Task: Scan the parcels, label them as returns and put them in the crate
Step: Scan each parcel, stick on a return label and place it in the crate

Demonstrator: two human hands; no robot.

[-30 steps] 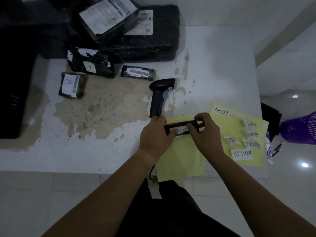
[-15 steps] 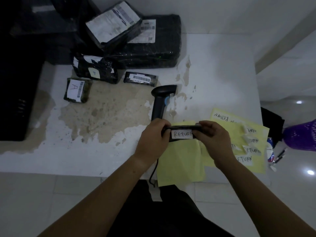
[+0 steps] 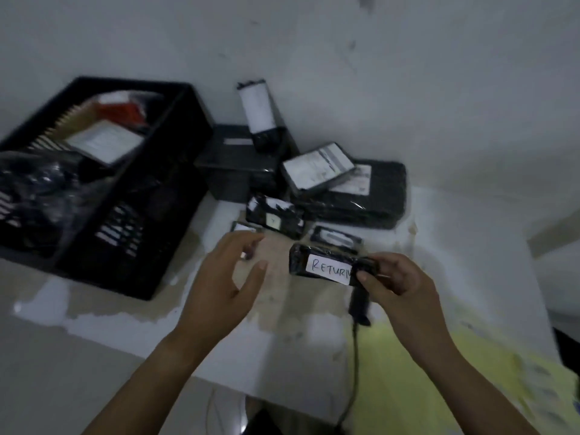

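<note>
The black slatted plastic crate (image 3: 131, 240) sits to your left, parcels (image 3: 103, 141) already inside. Your left hand (image 3: 219, 290) hangs empty, fingers loose, just right of the crate, the nearer hand to it. Your right hand (image 3: 398, 287) pinches the right end of the small black film-wrapped parcel (image 3: 299, 262), held above the white table (image 3: 94, 323), long axis left-right, free end pointing at the crate. Its white RETURN label (image 3: 329, 269) faces you.

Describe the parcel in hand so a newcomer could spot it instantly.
Start at the black crate on the left of the table, then look right, past the pile of parcels. In front of it, the right hand pinches a small black parcel by its end. Unlike the pile's parcels, it shows a white handwritten RETURN label.
</note>
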